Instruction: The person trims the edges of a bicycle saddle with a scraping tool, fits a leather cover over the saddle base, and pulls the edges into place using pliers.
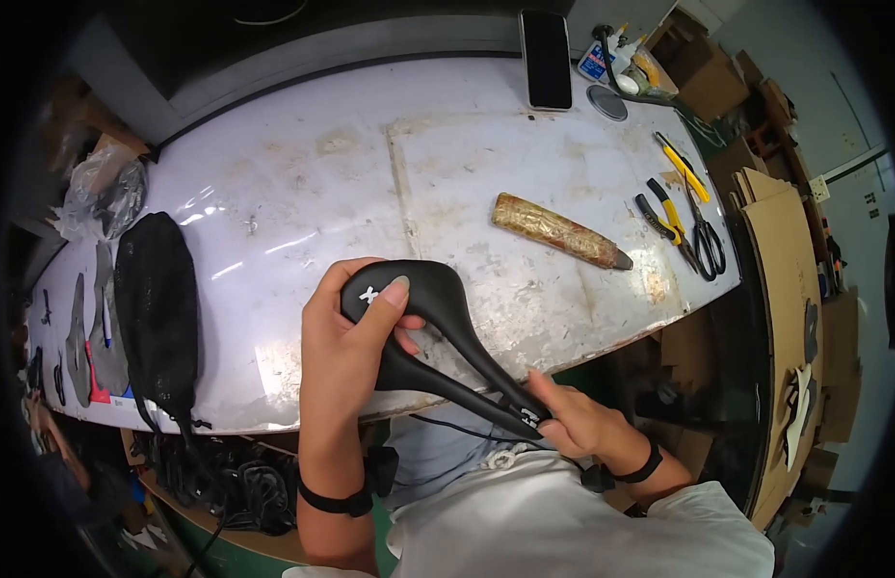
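A black bicycle saddle (442,301) with a long central gap and white markings is held over the table's front edge, near my body. My left hand (346,342) grips its wide rear end, thumb pressed on the top surface beside a white mark. At the narrow nose, my right hand (575,420) pinches the tip between thumb and fingers. The saddle's underside is hidden. Beyond it on the table lies a tapered tool wrapped in brownish tape (558,231), touched by neither hand.
Yellow-and-black pliers (667,217), a yellow cutter knife (686,171) and black scissors (706,249) lie at the right of the white table (303,183). A phone (546,63) and glue bottles (602,58) are at the back. A black drawstring bag (158,308) lies left.
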The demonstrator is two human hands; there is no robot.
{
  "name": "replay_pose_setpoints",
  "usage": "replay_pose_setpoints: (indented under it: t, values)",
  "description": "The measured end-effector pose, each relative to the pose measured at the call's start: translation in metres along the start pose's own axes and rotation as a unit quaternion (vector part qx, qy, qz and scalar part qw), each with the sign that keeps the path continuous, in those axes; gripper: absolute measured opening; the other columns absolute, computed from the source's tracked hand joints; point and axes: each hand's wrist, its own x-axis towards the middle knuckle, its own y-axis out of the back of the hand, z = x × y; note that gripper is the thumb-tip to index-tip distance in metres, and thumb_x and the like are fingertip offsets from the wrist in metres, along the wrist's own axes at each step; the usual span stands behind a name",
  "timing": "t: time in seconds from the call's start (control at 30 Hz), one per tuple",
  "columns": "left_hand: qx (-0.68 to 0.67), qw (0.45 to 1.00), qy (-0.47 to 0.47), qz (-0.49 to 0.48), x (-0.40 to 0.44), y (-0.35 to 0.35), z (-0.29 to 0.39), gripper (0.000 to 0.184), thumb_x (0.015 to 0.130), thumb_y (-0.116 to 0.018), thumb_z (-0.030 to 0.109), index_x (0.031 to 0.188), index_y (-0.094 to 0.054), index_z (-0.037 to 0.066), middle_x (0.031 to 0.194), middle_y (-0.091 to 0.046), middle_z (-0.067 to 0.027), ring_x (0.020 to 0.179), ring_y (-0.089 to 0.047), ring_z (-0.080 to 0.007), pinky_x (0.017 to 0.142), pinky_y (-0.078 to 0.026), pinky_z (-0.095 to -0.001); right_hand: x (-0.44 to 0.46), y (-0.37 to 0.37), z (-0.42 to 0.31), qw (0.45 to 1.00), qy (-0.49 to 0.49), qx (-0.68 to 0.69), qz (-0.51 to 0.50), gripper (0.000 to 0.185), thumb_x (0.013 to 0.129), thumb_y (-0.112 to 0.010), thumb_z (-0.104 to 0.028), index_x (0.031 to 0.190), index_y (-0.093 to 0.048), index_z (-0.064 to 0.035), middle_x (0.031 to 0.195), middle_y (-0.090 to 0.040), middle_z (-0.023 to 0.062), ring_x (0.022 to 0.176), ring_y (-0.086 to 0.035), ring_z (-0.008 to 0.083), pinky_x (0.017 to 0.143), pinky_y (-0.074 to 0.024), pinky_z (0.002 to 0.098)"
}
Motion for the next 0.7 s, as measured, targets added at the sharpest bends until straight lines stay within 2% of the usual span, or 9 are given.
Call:
replay_pose_setpoints:
  t: [0.17,0.2,0.23,0.33,0.43,0.5,0.6,0.67,0.7]
  values:
    - [-0.013,0.996,-0.082,0.042,-0.068,0.035,-0.005,0.035,0.092,-0.08,0.008,0.122,-0.064,-0.003,0.097,-0.073,-0.0133,0.075,-0.072,-0.0192,0.069,-0.059,-0.0313,-0.017,-0.002,0.022,0.991,0.086,0.106,-0.001,0.121,0.092,-0.077,-0.054,0.171,0.0,-0.0055,0.158,-0.046,0.0319,0.136,-0.058,0.0432,0.117,-0.0408,0.0539]
    - [0.161,0.948,-0.273,0.014,-0.098,0.068,-0.019,0.037,0.081,-0.088,0.009,0.112,-0.073,-0.003,0.095,-0.076,-0.0141,0.076,-0.074,-0.0225,0.073,-0.06,-0.0333,-0.026,-0.005,0.025,0.985,0.064,0.159,0.035,0.126,0.088,-0.08,-0.06,0.172,-0.001,-0.0097,0.154,-0.05,0.0309,0.13,-0.062,0.0412,0.114,-0.0419,0.0562]
    - [0.162,0.942,-0.286,-0.063,-0.123,0.081,-0.005,0.04,0.07,-0.094,0.013,0.103,-0.078,-0.004,0.086,-0.077,-0.015,0.072,-0.074,-0.027,0.071,-0.06,-0.0337,-0.031,-0.002,0.018,0.979,0.031,0.191,0.072,0.128,0.086,-0.081,-0.063,0.171,-0.004,-0.0082,0.146,-0.057,0.0298,0.122,-0.066,0.0384,0.11,-0.0465,0.0545]
    - [0.234,0.958,-0.163,-0.002,-0.213,0.106,0.014,0.046,0.068,-0.094,0.013,0.106,-0.077,-0.008,0.075,-0.072,-0.0168,0.062,-0.069,-0.0285,0.06,-0.053,-0.0356,-0.025,-0.008,0.0,0.956,0.012,0.224,0.189,0.101,0.097,-0.066,-0.064,0.165,-0.023,-0.0036,0.113,-0.072,0.0226,0.089,-0.073,0.0283,0.091,-0.0552,0.0455]
    - [0.386,0.893,-0.178,0.147,-0.276,0.139,-0.001,0.044,0.074,-0.091,0.01,0.113,-0.076,-0.005,0.078,-0.07,-0.0155,0.063,-0.066,-0.0276,0.062,-0.052,-0.0372,0.001,-0.007,-0.005,0.965,0.068,0.199,0.156,0.089,0.101,-0.063,-0.059,0.161,-0.03,-0.0009,0.097,-0.075,0.0184,0.076,-0.072,0.0256,0.08,-0.0578,0.0412]
    - [0.504,0.789,-0.049,0.349,-0.297,0.154,-0.028,0.044,0.08,-0.087,0.009,0.121,-0.075,-0.001,0.087,-0.072,-0.0164,0.075,-0.069,-0.0293,0.069,-0.055,-0.0378,0.026,-0.011,-0.006,0.959,0.183,0.189,0.11,0.083,0.101,-0.066,-0.056,0.154,-0.041,0.0021,0.082,-0.076,0.014,0.067,-0.071,0.0234,0.066,-0.0578,0.0364]
    - [0.639,0.708,0.068,0.293,-0.304,0.17,-0.072,0.039,0.09,-0.081,0.014,0.125,-0.073,0.001,0.102,-0.073,-0.0221,0.093,-0.07,-0.0404,0.086,-0.057,-0.0468,0.053,-0.018,-0.012,0.941,0.249,0.213,0.085,0.078,0.099,-0.069,-0.053,0.149,-0.048,0.0031,0.078,-0.076,0.0118,0.062,-0.071,0.0216,0.057,-0.0559,0.0324]
    - [0.6,0.718,0.312,0.165,-0.317,0.185,-0.108,0.037,0.093,-0.079,0.018,0.125,-0.072,0.001,0.106,-0.072,-0.0233,0.097,-0.07,-0.0428,0.089,-0.056,-0.0508,0.058,-0.024,-0.018,0.934,0.249,0.232,0.111,0.071,0.098,-0.073,-0.05,0.14,-0.057,0.0042,0.079,-0.076,0.0115,0.063,-0.071,0.021,0.058,-0.057,0.0324]
    - [0.602,0.719,0.303,0.17,-0.307,0.181,-0.108,0.037,0.093,-0.079,0.018,0.125,-0.072,0.001,0.106,-0.072,-0.0233,0.097,-0.07,-0.0428,0.089,-0.056,-0.0508,0.062,-0.021,-0.022,0.942,0.248,0.214,0.08,0.067,0.097,-0.073,-0.049,0.135,-0.061,0.0049,0.079,-0.076,0.0108,0.063,-0.071,0.0209,0.058,-0.0575,0.0329]
